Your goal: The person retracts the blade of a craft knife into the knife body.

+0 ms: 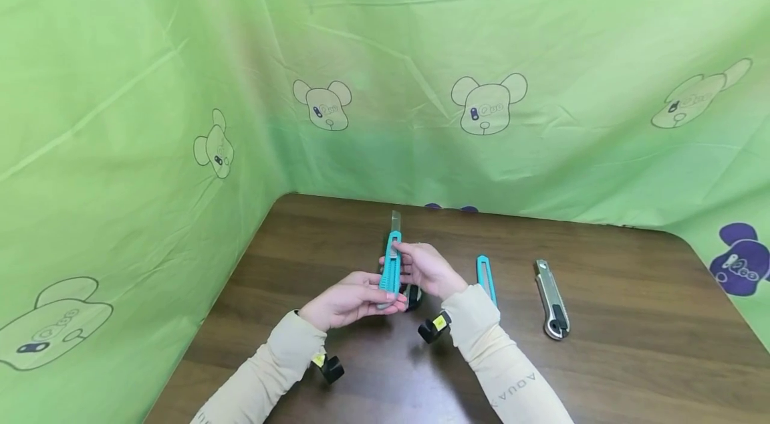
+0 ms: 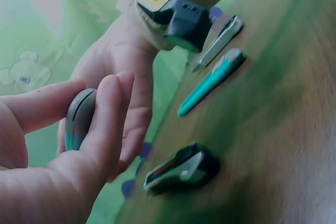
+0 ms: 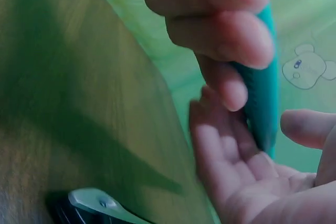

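Note:
A teal snap-off utility knife stands tilted above the table, its blade extended from the far end. My left hand pinches its near end between thumb and fingers; the left wrist view shows the knife's grey rounded end there. My right hand holds it from the right side, thumb on the slider. In the right wrist view, my right fingers curl over the teal body. A black and silver cutter lies below the hands, mostly hidden in the head view.
A second teal utility knife lies right of my right hand, partly covered by the sleeve. Further right lies a silver utility knife with a black slider. Green printed cloth hangs behind and left of the brown table.

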Demonstrator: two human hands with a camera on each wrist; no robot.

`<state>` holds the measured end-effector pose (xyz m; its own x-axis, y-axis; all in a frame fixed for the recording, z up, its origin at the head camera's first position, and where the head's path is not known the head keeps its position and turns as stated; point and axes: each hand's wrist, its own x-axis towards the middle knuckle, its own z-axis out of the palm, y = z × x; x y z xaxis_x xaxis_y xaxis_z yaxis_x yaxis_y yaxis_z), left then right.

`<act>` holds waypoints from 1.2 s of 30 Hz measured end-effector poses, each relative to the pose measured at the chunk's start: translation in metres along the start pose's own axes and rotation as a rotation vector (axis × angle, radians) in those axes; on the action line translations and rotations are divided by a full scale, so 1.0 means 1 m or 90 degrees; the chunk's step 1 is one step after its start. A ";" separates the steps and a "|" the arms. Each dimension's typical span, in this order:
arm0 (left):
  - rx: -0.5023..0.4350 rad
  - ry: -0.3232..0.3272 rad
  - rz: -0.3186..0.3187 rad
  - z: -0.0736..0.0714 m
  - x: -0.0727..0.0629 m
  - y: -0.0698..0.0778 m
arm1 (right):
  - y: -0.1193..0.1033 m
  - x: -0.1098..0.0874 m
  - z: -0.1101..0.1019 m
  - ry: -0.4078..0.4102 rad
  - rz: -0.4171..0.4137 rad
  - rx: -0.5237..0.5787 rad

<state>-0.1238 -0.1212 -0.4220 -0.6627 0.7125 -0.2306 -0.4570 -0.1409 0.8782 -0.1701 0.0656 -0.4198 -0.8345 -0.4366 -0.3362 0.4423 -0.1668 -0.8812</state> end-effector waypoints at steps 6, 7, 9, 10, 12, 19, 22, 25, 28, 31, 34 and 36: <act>0.005 -0.022 -0.034 0.014 0.008 -0.003 | -0.002 -0.006 -0.007 -0.006 0.001 -0.003; 0.004 -0.020 -0.038 0.016 0.009 -0.003 | -0.003 -0.006 -0.009 -0.001 0.001 -0.005; 0.001 -0.013 -0.045 0.019 0.012 -0.003 | -0.004 -0.008 -0.012 0.012 0.008 -0.005; -0.002 -0.013 -0.048 0.021 0.013 -0.003 | -0.004 -0.009 -0.014 0.020 0.011 -0.003; -0.011 -0.012 -0.053 0.024 0.015 -0.003 | -0.005 -0.010 -0.017 0.028 0.010 -0.004; -0.033 -0.027 -0.068 0.029 0.018 -0.003 | -0.007 -0.015 -0.026 0.038 -0.003 0.011; -0.039 -0.031 -0.072 0.029 0.018 -0.003 | -0.007 -0.017 -0.028 0.035 -0.005 0.014; -0.042 -0.034 -0.070 0.029 0.018 -0.004 | -0.008 -0.017 -0.029 0.027 -0.004 0.015; -0.037 -0.033 -0.068 0.029 0.020 -0.005 | -0.007 -0.018 -0.030 0.022 -0.003 0.014; -0.028 -0.027 -0.067 0.029 0.021 -0.007 | -0.007 -0.017 -0.030 0.028 0.000 0.018; -0.020 -0.029 -0.064 0.030 0.022 -0.008 | -0.008 -0.018 -0.030 0.028 -0.002 0.014; -0.018 -0.034 -0.061 0.030 0.023 -0.008 | -0.008 -0.018 -0.030 0.028 -0.002 0.012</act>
<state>-0.1172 -0.0831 -0.4219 -0.5836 0.7587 -0.2895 -0.5339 -0.0900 0.8407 -0.1688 0.1018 -0.4165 -0.8497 -0.3964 -0.3477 0.4449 -0.1850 -0.8763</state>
